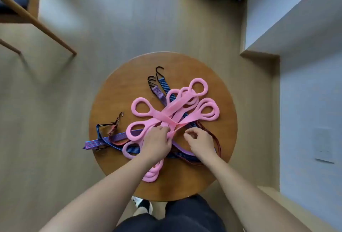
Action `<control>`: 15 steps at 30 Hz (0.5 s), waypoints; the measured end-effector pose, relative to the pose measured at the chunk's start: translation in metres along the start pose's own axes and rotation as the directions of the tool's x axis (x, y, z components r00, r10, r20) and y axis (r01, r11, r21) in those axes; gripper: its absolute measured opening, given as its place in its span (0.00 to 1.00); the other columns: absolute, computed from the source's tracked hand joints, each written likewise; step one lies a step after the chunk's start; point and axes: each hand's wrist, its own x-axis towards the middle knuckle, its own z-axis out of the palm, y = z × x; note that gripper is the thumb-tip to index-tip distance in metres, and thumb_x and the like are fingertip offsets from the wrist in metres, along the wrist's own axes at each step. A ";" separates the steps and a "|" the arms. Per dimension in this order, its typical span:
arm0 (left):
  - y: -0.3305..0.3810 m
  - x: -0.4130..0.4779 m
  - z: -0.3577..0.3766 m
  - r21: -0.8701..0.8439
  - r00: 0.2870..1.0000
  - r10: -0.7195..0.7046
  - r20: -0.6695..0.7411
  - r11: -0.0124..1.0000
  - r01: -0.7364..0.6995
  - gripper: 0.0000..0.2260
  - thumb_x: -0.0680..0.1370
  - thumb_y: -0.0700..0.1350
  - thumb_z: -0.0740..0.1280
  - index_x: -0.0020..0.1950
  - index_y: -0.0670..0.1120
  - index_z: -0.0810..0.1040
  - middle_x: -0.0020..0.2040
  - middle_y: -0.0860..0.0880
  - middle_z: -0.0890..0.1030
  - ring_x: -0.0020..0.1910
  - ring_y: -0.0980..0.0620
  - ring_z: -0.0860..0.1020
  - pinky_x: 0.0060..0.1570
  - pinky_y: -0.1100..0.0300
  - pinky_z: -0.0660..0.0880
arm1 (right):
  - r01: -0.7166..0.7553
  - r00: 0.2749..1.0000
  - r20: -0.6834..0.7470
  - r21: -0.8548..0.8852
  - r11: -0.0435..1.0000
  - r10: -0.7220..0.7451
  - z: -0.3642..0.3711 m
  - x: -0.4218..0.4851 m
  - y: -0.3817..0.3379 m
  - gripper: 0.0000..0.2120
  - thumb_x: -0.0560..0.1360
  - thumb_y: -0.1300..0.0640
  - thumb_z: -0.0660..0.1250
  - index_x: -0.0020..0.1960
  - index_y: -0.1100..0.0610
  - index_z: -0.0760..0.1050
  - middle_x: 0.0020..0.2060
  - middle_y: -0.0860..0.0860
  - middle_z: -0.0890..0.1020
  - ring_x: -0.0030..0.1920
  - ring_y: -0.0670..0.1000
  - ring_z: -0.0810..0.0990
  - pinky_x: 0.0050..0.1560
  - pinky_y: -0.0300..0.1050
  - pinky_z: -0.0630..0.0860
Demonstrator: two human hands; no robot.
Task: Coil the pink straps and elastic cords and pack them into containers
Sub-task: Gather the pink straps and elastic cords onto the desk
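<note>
Lying in one mixed-up heap, the pink straps (172, 115) and the elastic cords (118, 137) are spread on the round wooden table (129, 80). The pink ones are on top, and the blue and purple cords are mostly under them. The left hand (157, 142) is laid on the middle of the heap, where the straps cross. Its fingers (163, 130) are bent down round a pink strap, and the strap is held there. The right hand (199, 142) is just beside it. Its fingers (188, 135) are curled in, thumb and first finger close together, but whether anything is pinched cannot be told.

The straps look soft, flat and light, so they can likely be bent and rolled with ease. Each ends in a fat loop, and a loop is probably the best spot to be taken hold of, so that one strap can be pulled free. The cords look stretchy and may spring back. Dark hooks (156, 71) are fixed at their ends. These look hard and could catch on other cords, so care is called for.

No containers can be seen, so what is in them cannot be told. Nothing looks coiled yet.
</note>
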 end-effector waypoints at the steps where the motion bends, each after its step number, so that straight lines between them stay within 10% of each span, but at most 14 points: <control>1: 0.002 0.008 0.004 0.047 1.000 0.020 -0.001 0.999 -0.020 0.10 0.81 0.48 0.65 0.58 0.45 0.80 0.52 0.45 0.81 0.50 0.45 0.78 0.47 0.52 0.73 | 0.058 0.997 -0.051 -0.039 0.998 -0.060 -0.002 0.002 0.001 0.06 0.77 0.51 0.67 0.51 0.49 0.81 0.42 0.43 0.83 0.45 0.45 0.80 0.45 0.39 0.74; 6: 0.003 0.020 0.012 0.227 0.996 0.025 0.086 0.973 -0.044 0.12 0.82 0.48 0.61 0.52 0.43 0.82 0.50 0.43 0.80 0.52 0.42 0.75 0.50 0.48 0.72 | 0.302 0.940 -0.046 -0.339 0.891 -0.337 -0.009 0.022 -0.012 0.08 0.77 0.55 0.66 0.54 0.53 0.81 0.46 0.50 0.84 0.47 0.53 0.79 0.48 0.48 0.76; 10: 0.013 0.008 0.001 -0.009 0.998 0.009 0.054 1.000 -0.009 0.15 0.78 0.50 0.61 0.35 0.44 0.74 0.35 0.45 0.74 0.38 0.44 0.72 0.38 0.50 0.69 | 0.401 0.904 0.123 -0.581 0.708 -0.410 -0.004 0.047 -0.030 0.11 0.76 0.53 0.65 0.57 0.53 0.81 0.50 0.53 0.81 0.53 0.58 0.74 0.52 0.49 0.70; 15: 0.017 -0.016 -0.016 -0.308 0.963 -0.171 0.206 0.923 0.230 0.11 0.69 0.50 0.59 0.31 0.46 0.63 0.29 0.47 0.66 0.30 0.49 0.62 0.31 0.54 0.59 | 0.349 0.936 0.255 -0.588 0.730 -0.242 0.009 0.065 -0.049 0.15 0.74 0.53 0.67 0.30 0.52 0.69 0.32 0.51 0.73 0.43 0.57 0.70 0.39 0.47 0.64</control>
